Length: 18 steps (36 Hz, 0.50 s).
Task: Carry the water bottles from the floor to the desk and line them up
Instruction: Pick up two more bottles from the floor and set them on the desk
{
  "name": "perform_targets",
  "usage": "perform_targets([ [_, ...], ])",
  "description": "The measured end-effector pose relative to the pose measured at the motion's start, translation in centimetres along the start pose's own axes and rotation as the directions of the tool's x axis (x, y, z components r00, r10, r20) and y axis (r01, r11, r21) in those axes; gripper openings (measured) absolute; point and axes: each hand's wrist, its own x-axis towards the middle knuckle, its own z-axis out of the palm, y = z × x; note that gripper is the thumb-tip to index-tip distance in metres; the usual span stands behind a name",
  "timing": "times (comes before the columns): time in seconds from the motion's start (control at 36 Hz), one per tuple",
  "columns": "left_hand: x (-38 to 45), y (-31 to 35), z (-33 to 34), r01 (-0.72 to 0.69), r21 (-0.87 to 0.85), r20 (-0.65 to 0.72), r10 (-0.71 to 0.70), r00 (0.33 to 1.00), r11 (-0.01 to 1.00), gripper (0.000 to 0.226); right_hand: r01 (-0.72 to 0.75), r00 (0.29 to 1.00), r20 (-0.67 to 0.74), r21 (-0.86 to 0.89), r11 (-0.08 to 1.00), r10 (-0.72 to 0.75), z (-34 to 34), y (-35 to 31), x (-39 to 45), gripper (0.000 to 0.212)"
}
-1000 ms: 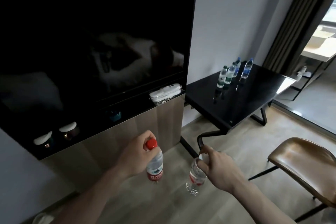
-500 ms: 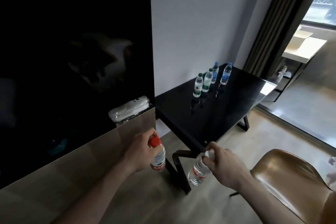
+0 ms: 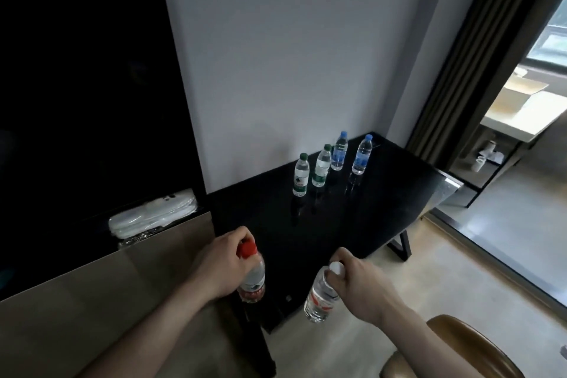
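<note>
holding two water bottles by their necks at the near edge of the black surface (image 3: 383, 209), four more bottles standing farther back on it.

spreading dark and glossy across the middle, meeting the grey wall behind; sitting just left, a dark cabinet (image 3: 92, 101) with a white bundle (image 3: 153, 219) in its niche; showing at lower right, a brown chair seat (image 3: 466, 347). reaching in from below, left hand (image 3: 221, 267) with its grip curled round the neck of the red-capped bottle (image 3: 253, 281), upright over the near corner; right hand (image 3: 363, 285) with its grip pinching the top of the white-capped bottle (image 3: 320, 296), tilted, hanging just off the near edge above the floor. standing near the wall, two green-capped bottles (image 3: 310, 173) close together, two blue-capped bottles (image 3: 349, 153) just beyond.
</note>
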Motion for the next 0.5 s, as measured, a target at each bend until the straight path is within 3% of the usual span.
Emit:
perform_targets([
  [0.25,6.5,5.5,5.6,0.088,-0.007,-0.029,-0.088,0.996,0.996,0.021,0.038,0.998,0.06,-0.065,0.997,-0.034,-4.8,8.3,8.5,0.019],
  [0.5,15.3,7.8,9.5,0.076,0.052,0.001,-0.076,0.997,0.996,0.019,0.03,0.996,0.084,-0.057,0.998,-0.026,-6.1,13.5,18.2,0.018],
])
